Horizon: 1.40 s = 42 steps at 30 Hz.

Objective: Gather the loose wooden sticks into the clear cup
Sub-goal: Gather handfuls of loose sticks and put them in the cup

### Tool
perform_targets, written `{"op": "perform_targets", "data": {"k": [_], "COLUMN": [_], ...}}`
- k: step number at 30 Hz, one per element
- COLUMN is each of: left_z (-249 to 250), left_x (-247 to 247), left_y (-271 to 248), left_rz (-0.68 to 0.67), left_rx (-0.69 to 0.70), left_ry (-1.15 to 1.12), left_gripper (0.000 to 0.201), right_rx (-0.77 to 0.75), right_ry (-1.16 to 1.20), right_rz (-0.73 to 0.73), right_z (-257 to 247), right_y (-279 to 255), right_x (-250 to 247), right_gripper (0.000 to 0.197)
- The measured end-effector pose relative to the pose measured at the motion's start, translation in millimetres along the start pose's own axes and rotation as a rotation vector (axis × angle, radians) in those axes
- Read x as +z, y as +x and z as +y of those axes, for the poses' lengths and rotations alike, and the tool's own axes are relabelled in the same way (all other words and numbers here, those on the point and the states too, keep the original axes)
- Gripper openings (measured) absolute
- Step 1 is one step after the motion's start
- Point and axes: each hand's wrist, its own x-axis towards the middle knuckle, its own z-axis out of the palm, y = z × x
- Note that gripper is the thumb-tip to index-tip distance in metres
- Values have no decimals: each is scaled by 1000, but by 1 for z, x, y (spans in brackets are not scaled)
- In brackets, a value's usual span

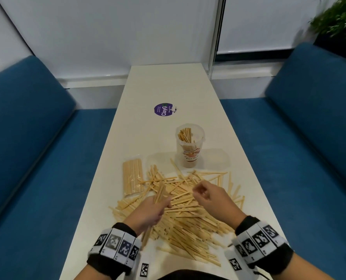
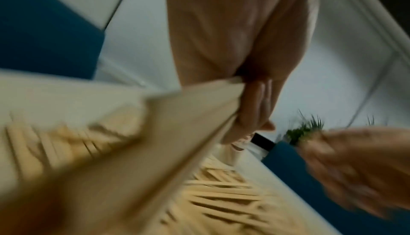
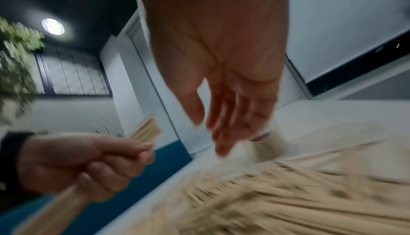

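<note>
The left hand [image 1: 148, 211] was closed round a bundle of thin pale wooden sticks [image 1: 160, 194], its grip holding them slanted above the large loose heap of flat wooden sticks [image 1: 188, 217] spread over the long cream-white surface [image 1: 168, 87]. The right hand [image 1: 212, 199] hovered over the same heap with fingers [image 3: 224, 116] relaxed and loosely bent, holding nothing. Beyond the heap stood the clear plastic cup [image 1: 190, 146], upright and already holding some sticks, with a clear wrapped packet of sticks [image 1: 132, 176] lying to its left.
</note>
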Motion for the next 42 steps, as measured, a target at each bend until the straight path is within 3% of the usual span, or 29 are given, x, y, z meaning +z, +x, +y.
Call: {"op": "perform_targets", "data": {"k": [2, 6, 10, 16, 20, 27, 30, 33, 37, 42], "left_z": [-12, -39, -69, -92, -87, -86, -91, -93, -92, -80], "left_x": [-10, -31, -47, -44, -38, -41, -49, -60, -70, -75], "left_y": [1, -4, -11, -6, -1, -9, -18, -29, -43, -54], "left_rz": [117, 290, 441, 416, 384, 396, 368, 337, 264, 198], "left_rx": [21, 23, -155, -327, -336, -378, -388, -402, -407, -433], "left_ry": [246, 518, 553, 569, 590, 533, 507, 522, 533, 488], "left_gripper": [26, 20, 23, 43, 26, 28, 15, 2, 14, 17], "right_rx": [127, 344, 414, 336, 309, 271, 233, 132, -16, -303], "right_ry": [-220, -505, -493, -378, -446, -462, -415, -427, -431, -607], "right_rz": [-150, -404, -412, -291, -320, -417, -424, -353, -187, -155], "right_z": [33, 81, 97, 96, 97, 95, 82, 64, 33, 10], "right_y": [-12, -47, -68, -70, -70, -67, -61, -48, -20, 17], "right_x": [-4, -10, -7, 14, 10, -10, -16, -17, -1, 46], "right_gripper": [8, 25, 29, 16, 15, 18, 14, 18, 29, 32]}}
